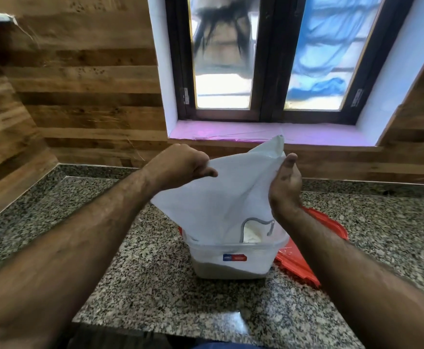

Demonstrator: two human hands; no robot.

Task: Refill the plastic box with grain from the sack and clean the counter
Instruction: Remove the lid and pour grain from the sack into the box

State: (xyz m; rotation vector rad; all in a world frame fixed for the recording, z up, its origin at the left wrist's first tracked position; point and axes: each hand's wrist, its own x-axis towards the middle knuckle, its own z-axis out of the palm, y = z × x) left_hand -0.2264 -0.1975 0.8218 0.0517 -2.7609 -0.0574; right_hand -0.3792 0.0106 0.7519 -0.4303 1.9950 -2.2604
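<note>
A person upends a white sack (213, 197) over a clear plastic box (231, 260) on a speckled granite surface (135, 273), both hands raised above the box. The left hand (180, 163) has its grip clamped on a bunched corner of the sack, while the right hand (285, 187) presses an open palm against the sack's far side, fingers apart and thumb up, seemingly to steady the cloth, not pinch it. Held high by its closed end, the sack hangs mouth-down inside the box rim, likely so the grain (228, 269) falls straight in and not onto the stone (a pale layer already shows through the box wall, low down).

Below and right of the right grip, an orange lid (296, 260) lies flat, touching the box and partly tucked behind it, out of the pouring path. The box sits directly beneath both grips, back from the surface's near edge. Bare stone spreads left of the left grip toward the wood-panelled wall (80, 96), leaving free room to set the sack down; the window sill (256, 133) lies beyond the grips.
</note>
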